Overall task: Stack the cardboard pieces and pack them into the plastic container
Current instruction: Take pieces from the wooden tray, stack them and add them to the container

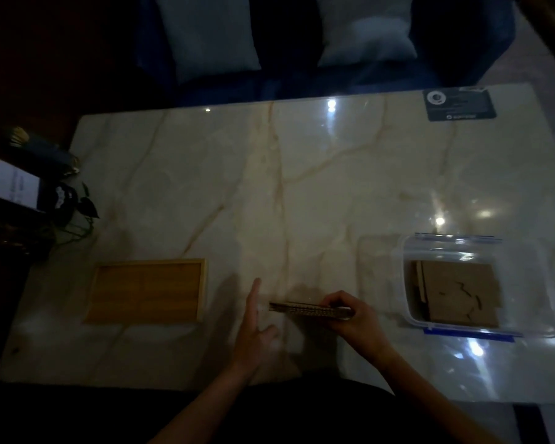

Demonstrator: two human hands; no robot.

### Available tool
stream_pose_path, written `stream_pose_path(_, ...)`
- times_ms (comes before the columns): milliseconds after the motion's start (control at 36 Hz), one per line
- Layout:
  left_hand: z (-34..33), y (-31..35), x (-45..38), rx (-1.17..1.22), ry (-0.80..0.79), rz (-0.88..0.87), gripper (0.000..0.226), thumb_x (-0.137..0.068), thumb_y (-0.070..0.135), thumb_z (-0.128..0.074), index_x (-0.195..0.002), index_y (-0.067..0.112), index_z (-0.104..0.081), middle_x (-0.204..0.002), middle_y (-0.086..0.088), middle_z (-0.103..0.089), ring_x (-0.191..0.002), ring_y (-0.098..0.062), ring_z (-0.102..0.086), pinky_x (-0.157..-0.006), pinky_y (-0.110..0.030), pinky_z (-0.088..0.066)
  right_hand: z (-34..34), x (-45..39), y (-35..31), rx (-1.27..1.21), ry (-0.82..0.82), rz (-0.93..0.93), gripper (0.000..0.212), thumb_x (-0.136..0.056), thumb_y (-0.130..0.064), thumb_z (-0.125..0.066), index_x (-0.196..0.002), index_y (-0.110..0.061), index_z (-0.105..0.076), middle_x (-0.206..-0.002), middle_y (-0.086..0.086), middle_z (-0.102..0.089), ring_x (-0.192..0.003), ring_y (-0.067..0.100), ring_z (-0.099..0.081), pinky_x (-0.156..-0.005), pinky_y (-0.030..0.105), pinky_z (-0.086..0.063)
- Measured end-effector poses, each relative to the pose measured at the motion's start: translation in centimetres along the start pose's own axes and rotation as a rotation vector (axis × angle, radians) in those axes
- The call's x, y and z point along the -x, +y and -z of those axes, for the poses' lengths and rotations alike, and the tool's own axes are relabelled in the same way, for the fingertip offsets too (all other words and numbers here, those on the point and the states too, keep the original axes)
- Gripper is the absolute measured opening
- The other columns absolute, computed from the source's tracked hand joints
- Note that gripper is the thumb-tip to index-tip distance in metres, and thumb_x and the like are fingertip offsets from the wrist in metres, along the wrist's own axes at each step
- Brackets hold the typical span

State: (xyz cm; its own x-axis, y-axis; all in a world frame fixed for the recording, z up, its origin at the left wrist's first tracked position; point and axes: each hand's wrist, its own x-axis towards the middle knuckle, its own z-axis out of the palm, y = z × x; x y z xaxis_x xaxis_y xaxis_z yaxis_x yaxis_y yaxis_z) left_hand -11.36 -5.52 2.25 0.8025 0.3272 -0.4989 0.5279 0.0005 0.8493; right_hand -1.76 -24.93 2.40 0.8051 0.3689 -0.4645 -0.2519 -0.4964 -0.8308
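Cardboard stack (305,310) edge-up, right hand (353,318) grip (left hand (253,328) open)

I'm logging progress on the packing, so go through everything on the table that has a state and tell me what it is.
Plastic container: open, cardboard pieces lying inside.
Cardboard stack: standing on edge, gripped by right hand.
Left hand: open, flat beside the stack's end.
Wooden tray: empty.

Cardboard stack (308,310): brown corrugated pieces, on edge, centre-front of table; plastic container (455,325): clear, open, at right, holding flat cardboard pieces (462,293).
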Motion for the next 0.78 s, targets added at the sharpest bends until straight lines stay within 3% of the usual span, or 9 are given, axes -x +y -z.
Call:
stream_pose_path(83, 0.6, 0.5, -0.9, 0.073, 0.266, 0.036, 0.102, -0.066, -0.011, -0.053, -0.148, 0.034, -0.013, -0.159, 0.01, -0.012, -0.144, -0.002, -0.013, -0.115, -0.026, -0.016, -0.1, 0.1, -0.1, 0.002, 0.015, 0.012, 0.026, -0.07, -0.002, -0.08, -0.084, -0.022, -0.07, -0.082, -0.001, -0.072, -0.079, 0.016, -0.068, -0.079, 0.04, -0.053)
stream_pose_path(139, 0.0, 1.1, -1.2, 0.13, 0.333, 0.065, 0.104, -0.068, -0.021, -0.048, -0.15, 0.03, -0.01, -0.159, 0.009, -0.011, -0.144, -0.006, -0.015, -0.116, -0.032, -0.022, -0.3, 0.0, -0.2, 0.001, 0.014, 0.023, 0.027, -0.069, 0.0, -0.079, -0.085, -0.02, -0.07, -0.082, -0.001, -0.072, -0.08, 0.015, -0.068, -0.079, 0.038, -0.053)
stream_pose_path(222, -2.1, 1.2, -0.8, 0.116, 0.122, 0.056, 0.094, -0.067, -0.017, -0.052, -0.148, 0.019, -0.021, -0.144, 0.018, -0.033, -0.127, 0.005, -0.042, -0.101, -0.02, -0.042, -0.5, 0.1, -0.2, -0.02, 0.015, 0.027, 0.025, -0.07, 0.002, -0.079, -0.084, -0.017, -0.07, -0.081, 0.001, -0.072, -0.078, 0.013, -0.067, -0.076, 0.035, -0.052)
stream_pose_path(278, -3.1, 0.8, -0.6, 0.071, 0.038, 0.033, 0.08, -0.067, -0.017, -0.054, -0.137, 0.016, -0.035, -0.134, 0.01, -0.043, -0.122, 0.0, -0.046, -0.099, -0.015, -0.04, -0.5, 0.1, 0.0, -0.047, 0.024, 0.013, 0.023, -0.071, 0.001, -0.079, -0.083, -0.016, -0.07, -0.08, 0.004, -0.072, -0.077, 0.017, -0.067, -0.075, 0.037, -0.051)
stream_pose_path(361, -2.7, 0.3, -1.1, -0.049, 0.021, -0.04, 0.07, -0.07, -0.017, -0.056, -0.121, 0.029, -0.042, -0.125, 0.012, -0.048, -0.114, 0.014, -0.045, -0.09, -0.001, -0.034, -0.3, -0.2, 0.1, -0.038, 0.007, 0.0, 0.022, -0.071, -0.001, -0.079, -0.084, -0.016, -0.069, -0.081, 0.004, -0.072, -0.081, 0.024, -0.068, -0.077, 0.042, -0.053)
stream_pose_path(528, -0.6, -0.4, -2.8, -0.308, -0.014, -0.182, 0.037, -0.082, 0.004, -0.067, -0.098, 0.033, -0.052, -0.098, 0.013, -0.063, -0.092, 0.006, -0.06, -0.087, -0.024, -0.051, -0.1, -0.6, -0.1, 0.017, 0.022, -0.018, 0.025, -0.068, -0.011, -0.085, -0.084, -0.02, -0.069, -0.078, 0.002, -0.072, -0.077, 0.021, -0.068, -0.072, 0.032, -0.052)
stream_pose_path(583, -0.1, -0.6, -3.0, -0.346, -0.032, -0.195, 0.032, -0.084, 0.013, -0.068, -0.093, 0.039, -0.052, -0.09, 0.012, -0.064, -0.086, 0.003, -0.061, -0.081, -0.026, -0.052, 0.1, -0.3, 0.3, 0.019, 0.047, -0.035, 0.027, -0.068, -0.013, -0.086, -0.087, -0.02, -0.069, -0.079, 0.003, -0.072, -0.077, 0.019, -0.068, -0.072, 0.025, -0.05)
stream_pose_path(639, 0.2, -0.6, -3.0, -0.359, -0.051, -0.204, 0.029, -0.084, 0.018, -0.068, -0.09, 0.041, -0.052, -0.085, 0.012, -0.065, -0.082, 0.002, -0.061, -0.079, -0.027, -0.053, 0.2, 0.0, 0.5, -0.007, 0.07, -0.064, 0.027, -0.068, -0.012, -0.086, -0.089, -0.02, -0.07, -0.081, 0.004, -0.072, -0.08, 0.019, -0.067, -0.075, 0.027, -0.051)
stream_pose_path(778, 0.1, -0.5, -2.0, -0.364, 0.005, -0.263, 0.028, -0.086, 0.016, -0.067, -0.09, 0.04, -0.053, -0.085, 0.011, -0.064, -0.082, -0.004, -0.061, -0.076, -0.026, -0.051, -0.3, 1.1, 0.1, 0.061, 0.141, 0.02, 0.036, -0.072, -0.011, -0.083, -0.08, -0.04, -0.063, -0.076, -0.008, -0.07, -0.072, 0.003, -0.064, -0.068, 0.011, -0.046)
